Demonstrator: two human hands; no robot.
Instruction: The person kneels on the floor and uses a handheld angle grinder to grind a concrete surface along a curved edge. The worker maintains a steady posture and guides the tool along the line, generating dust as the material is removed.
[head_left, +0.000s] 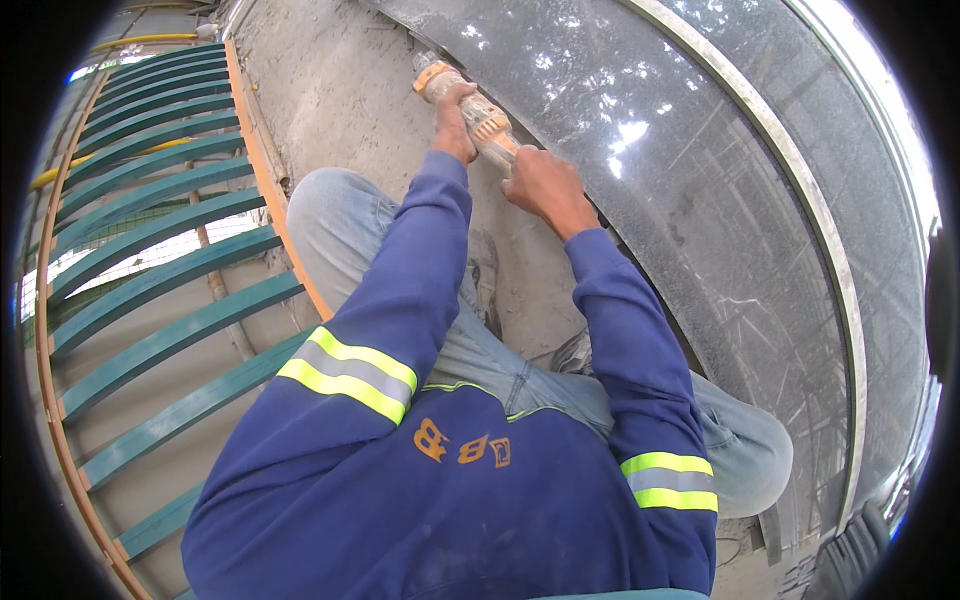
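A: Near field? Clock centred on view, 12 up.
B: Navy sweatshirt (pixel 560 520) fills 6, yellow-and-silver reflective bands on both sleeves. Faded blue jeans (pixel 330 215), knees splayed: left at 10, right at 4.
A: Hands?
B: Both bare, arms reaching out from 6. Right hand (pixel 547 185) at 1, fingers curled tight, clamped on the rear grip of a handheld power tool (pixel 488 120). Left hand (pixel 455 130) just short of 12, a bit further out, wrapped around the front of the tool's body. Thumb comes over the top; can't see the other fingers well.
A: Tool itself?
B: At 12, long body, orange and dusty grey, nose aimed at 11. Runs along the near edge of a dusty, glossy dark panel (pixel 680 180). Can't tell whether they touch. Bit too small to make out.
A: Surroundings?
B: Panel sweeps from 12 to 4, reflections on it, light metal strip (pixel 790 170) running lengthwise on its far side. Bare grey ground (pixel 330 90) at 11. Slatted frame (pixel 251 130) from 8 to 10: green slats, orange-brown side rails. Farthest, at 10: yellow pipe (pixel 150 39) past the frame's top end.
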